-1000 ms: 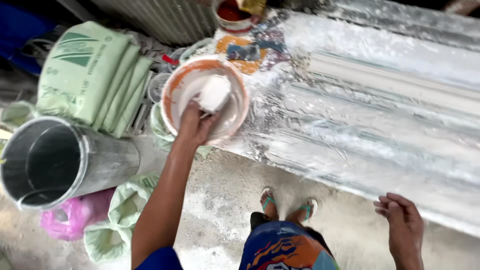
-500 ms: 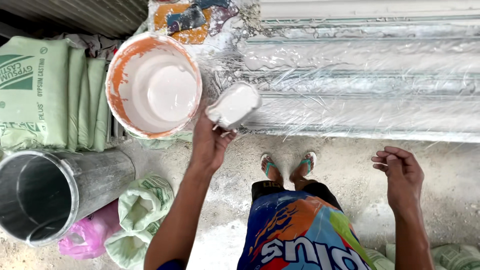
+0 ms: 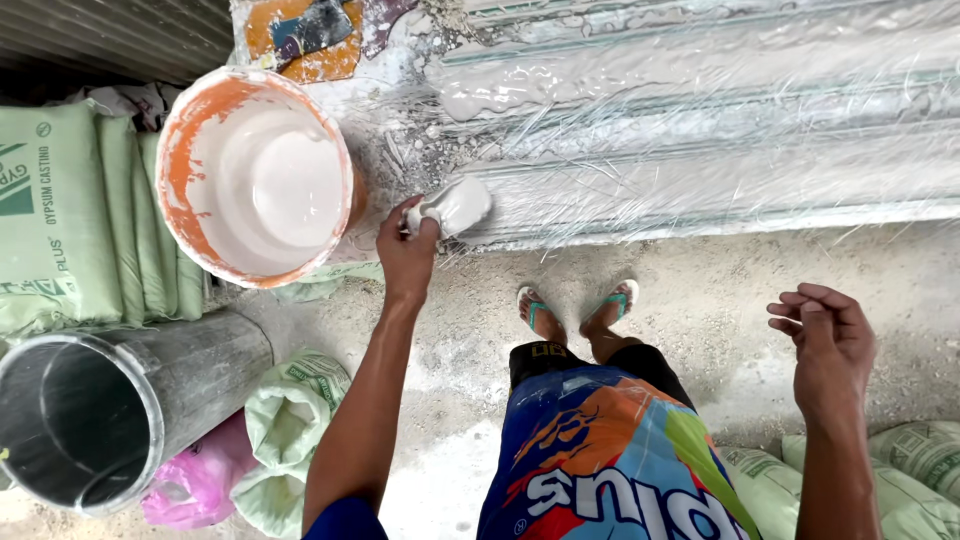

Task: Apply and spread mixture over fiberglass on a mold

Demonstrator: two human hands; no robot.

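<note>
Hands: left hand (image 3: 407, 252) grips a small scoop (image 3: 455, 207) loaded with white plaster; right hand (image 3: 828, 342) holds nothing, fingers loosely curled, raised off to the side and well apart from the work.
Scoop: tilted at the near edge of the tabletop (image 3: 720, 170), just right of the bucket (image 3: 255, 180); its bowl is coated white.
Bucket: orange plastic, round, its inside smeared with smooth white plaster; it stands at the left end of the tabletop, close beside the left hand.
Tabletop: long, covered with a wet white layer run through with pale fibre strands, ridged along its length; the near edge is rough with drips.
Trowel board: a flat orange piece (image 3: 300, 35) with a dark blade lying on it, at the far left corner behind the bucket.
Sacks, left: a stack of pale green paper bags (image 3: 70, 220) standing on edge beside the bucket, printed with darker green lettering and a green triangular mark.
Sacks, right: more pale green bags (image 3: 900, 470) lying on the floor under the right forearm, with dark print.
Sack, middle: a crumpled green bag (image 3: 290, 410), open, on the floor near the left arm.
Metal drum: a shiny grey cylinder (image 3: 110, 410) lying on its side at lower left, its open mouth toward the camera.
Pink bag: a bright pink plastic bag (image 3: 195, 485) squeezed between the drum and the crumpled sack.
Floor: dusty concrete (image 3: 700, 290), whitened with powder; the person's feet in teal flip-flops (image 3: 575, 305) stand just before the tabletop.
</note>
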